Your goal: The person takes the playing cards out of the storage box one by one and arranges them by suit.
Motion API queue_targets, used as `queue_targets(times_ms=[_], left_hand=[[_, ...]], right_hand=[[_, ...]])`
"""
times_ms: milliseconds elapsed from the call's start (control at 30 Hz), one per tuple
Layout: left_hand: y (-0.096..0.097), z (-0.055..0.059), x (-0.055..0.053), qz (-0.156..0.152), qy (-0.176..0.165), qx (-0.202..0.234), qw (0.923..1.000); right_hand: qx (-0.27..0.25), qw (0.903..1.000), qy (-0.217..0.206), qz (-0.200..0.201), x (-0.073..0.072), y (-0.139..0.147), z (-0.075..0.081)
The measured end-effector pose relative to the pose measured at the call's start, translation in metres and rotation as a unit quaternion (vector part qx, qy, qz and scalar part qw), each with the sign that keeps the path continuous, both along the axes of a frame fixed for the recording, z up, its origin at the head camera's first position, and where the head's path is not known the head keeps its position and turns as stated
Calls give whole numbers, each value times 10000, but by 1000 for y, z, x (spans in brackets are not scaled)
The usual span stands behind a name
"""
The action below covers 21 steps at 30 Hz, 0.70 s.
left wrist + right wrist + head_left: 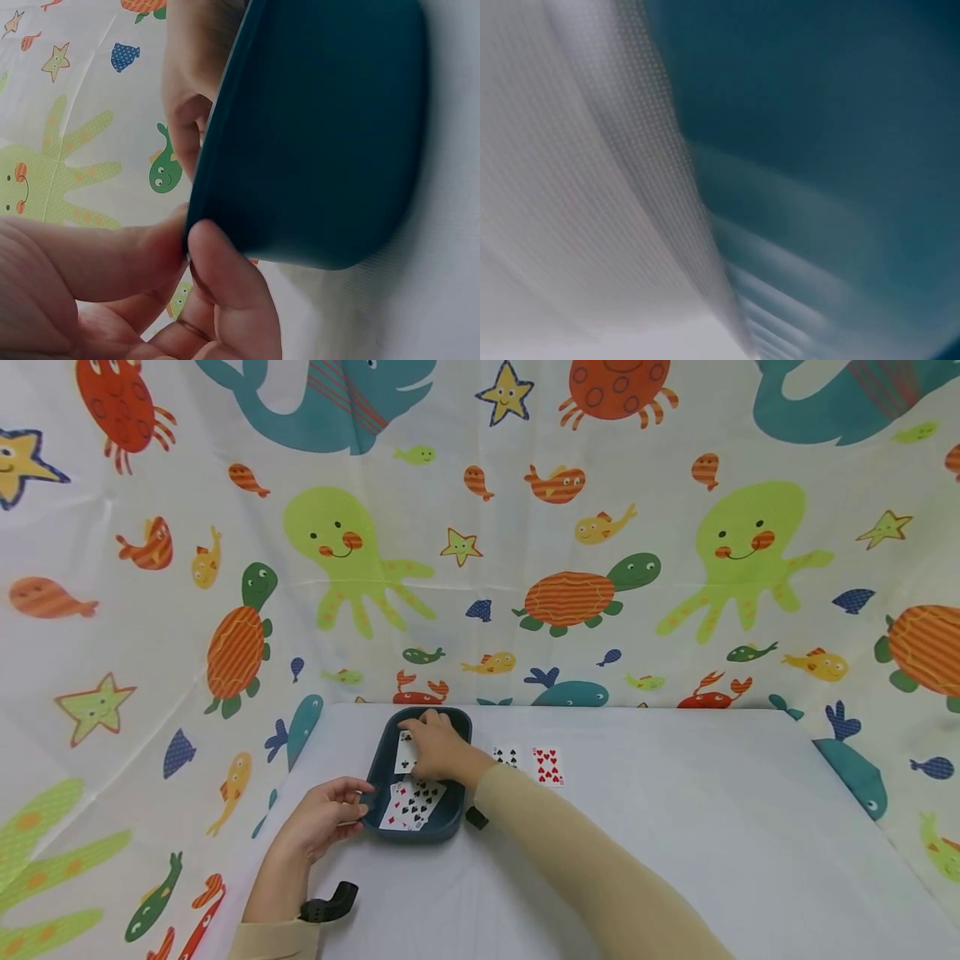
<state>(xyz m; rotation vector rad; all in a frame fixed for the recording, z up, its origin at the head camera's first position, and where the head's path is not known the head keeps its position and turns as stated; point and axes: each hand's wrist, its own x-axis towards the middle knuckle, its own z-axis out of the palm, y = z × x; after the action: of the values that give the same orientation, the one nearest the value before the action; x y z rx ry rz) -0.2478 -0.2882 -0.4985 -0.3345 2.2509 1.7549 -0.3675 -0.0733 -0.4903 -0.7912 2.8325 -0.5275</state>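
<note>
A dark blue plastic tub point(420, 837) stands on the white table. At its near left rim is my left hand point(326, 814); in the left wrist view its thumb and a finger pinch the rim of the tub. My right hand point(441, 747) reaches into the far half of the tub and holds a black-suited playing card point(406, 753) by its edges. Several playing cards point(408, 806), red and black, lie overlapping face up in the near half. The right wrist view has only the tub's wall point(802, 112) and pale cloth up close; the fingers are hidden there.
Right of the tub, a seven-or-so pip hearts card point(548, 767) lies face up beside a black-suited card point(506, 755), partly covered by the right forearm. A cloth point(480, 602) printed with sea animals hangs behind the table.
</note>
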Motion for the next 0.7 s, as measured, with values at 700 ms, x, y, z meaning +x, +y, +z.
queue_targets(times_ms=[700], left_hand=[[0,1,-1,-62,-17,-9,10000]], right_hand=[[-1316,9895,-586,72,4,51,15]])
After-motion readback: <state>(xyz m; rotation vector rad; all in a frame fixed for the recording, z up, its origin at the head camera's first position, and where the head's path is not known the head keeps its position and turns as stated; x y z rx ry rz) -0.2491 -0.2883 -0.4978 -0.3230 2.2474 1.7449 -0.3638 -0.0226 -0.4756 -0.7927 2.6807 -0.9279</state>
